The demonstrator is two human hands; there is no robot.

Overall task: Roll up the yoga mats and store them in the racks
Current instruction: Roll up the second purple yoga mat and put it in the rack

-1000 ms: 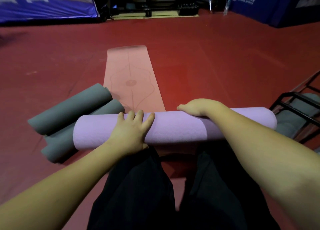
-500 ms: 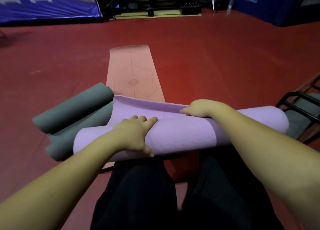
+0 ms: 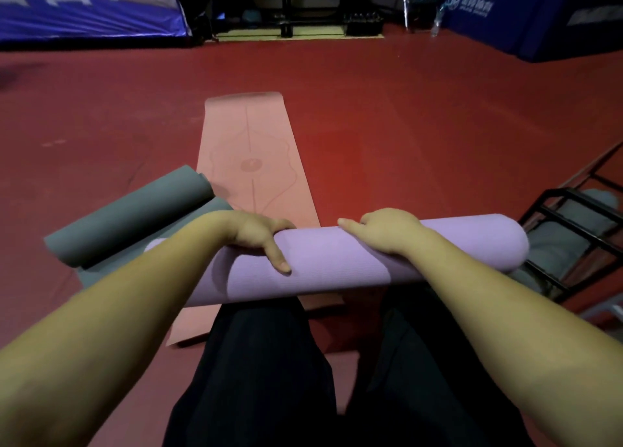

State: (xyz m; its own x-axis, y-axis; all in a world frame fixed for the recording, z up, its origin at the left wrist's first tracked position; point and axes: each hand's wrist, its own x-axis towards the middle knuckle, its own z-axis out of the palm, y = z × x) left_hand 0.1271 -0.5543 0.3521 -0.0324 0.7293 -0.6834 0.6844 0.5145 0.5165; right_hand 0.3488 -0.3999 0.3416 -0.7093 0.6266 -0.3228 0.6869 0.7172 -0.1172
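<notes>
A rolled lilac yoga mat lies crosswise in front of my knees, lifted off the floor. My left hand grips it left of the middle, fingers curled over the far side and thumb on the near side. My right hand grips it right of the middle, fingers curled over the top. A pink mat lies unrolled on the red floor ahead. Two rolled grey mats lie at the left. A black metal rack stands at the right, next to the lilac roll's right end, with a grey mat inside.
Red floor stretches ahead. Blue padded barriers line the back left and back right. Dark equipment stands sit at the far back. My dark trousers fill the lower view.
The loose flap of the lilac mat has been wound in, so the roll is closed again. Both hands shifted from pressing on top to gripping it, and the roll rose toward the rack side.
</notes>
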